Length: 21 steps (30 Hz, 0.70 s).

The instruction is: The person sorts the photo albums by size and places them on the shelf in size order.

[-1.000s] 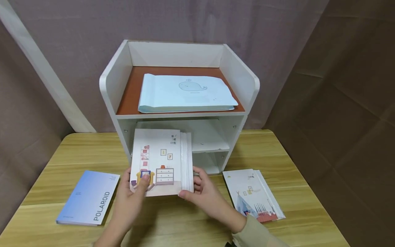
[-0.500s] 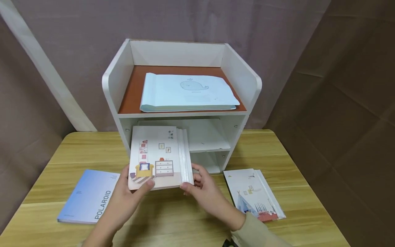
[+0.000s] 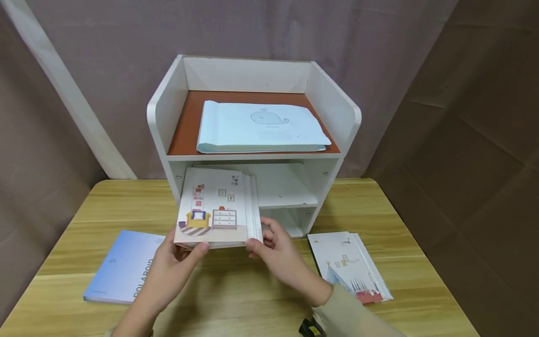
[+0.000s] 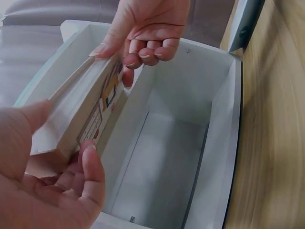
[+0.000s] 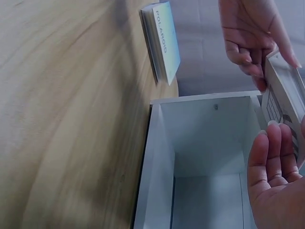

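Observation:
Both hands hold a white photo album by its near corners; a yellow armchair and a drawer chest are drawn on its cover. My left hand grips the left corner, thumb on top. At the right, ribbed spine side, my right hand pinches the other corner, fingers beneath. The album's far end overlaps the middle opening of a white shelf unit. In the left wrist view the thick page edge of the album shows between both hands, over the lower compartment.
A light-blue whale album lies on the unit's brown top. On the wooden table, a blue POLAROID album lies left, partly behind the left arm, and a tent-print album lies right. A small dark object is near the right sleeve.
The held album has moved forward toward the middle opening and tilted flatter, with both hands following it. The left thumb has slid from the cover down to its near edge.

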Tool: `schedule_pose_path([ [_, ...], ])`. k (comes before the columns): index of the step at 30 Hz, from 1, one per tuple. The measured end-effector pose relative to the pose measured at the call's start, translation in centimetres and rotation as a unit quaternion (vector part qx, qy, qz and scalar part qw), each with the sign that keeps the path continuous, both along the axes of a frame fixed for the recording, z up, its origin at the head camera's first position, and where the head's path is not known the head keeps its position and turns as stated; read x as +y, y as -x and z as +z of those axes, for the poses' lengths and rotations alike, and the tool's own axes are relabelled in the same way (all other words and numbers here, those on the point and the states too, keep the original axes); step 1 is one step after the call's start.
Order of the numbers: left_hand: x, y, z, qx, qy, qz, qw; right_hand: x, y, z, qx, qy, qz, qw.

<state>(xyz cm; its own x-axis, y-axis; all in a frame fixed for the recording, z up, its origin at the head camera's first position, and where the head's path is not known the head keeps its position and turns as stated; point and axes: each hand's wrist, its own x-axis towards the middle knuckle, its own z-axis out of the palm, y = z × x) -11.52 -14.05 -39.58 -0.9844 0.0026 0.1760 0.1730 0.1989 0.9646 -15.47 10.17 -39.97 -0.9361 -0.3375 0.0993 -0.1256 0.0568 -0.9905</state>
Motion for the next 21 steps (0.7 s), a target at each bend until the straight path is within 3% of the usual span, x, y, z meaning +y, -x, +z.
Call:
schedule_pose_path([
  [5,0.1,0.2,-0.3,0.014,0.074,0.056,0.9956,-0.1,0.6,0.3,0.008,-0.011,-0.001,1.0],
  [8,0.1,0.2,-0.4,0.008,0.1,0.074,0.9922,-0.1,0.9,0.4,0.007,-0.018,0.0,1.0],
  [17,0.1,0.7,-0.3,0.013,0.119,0.074,0.9901,0.6,1.9,0.7,0.02,-0.029,0.048,0.998],
  [21,0.1,0.9,-0.2,0.015,0.115,0.068,0.9909,0.7,2.3,0.6,0.039,-0.06,0.048,0.996],
])
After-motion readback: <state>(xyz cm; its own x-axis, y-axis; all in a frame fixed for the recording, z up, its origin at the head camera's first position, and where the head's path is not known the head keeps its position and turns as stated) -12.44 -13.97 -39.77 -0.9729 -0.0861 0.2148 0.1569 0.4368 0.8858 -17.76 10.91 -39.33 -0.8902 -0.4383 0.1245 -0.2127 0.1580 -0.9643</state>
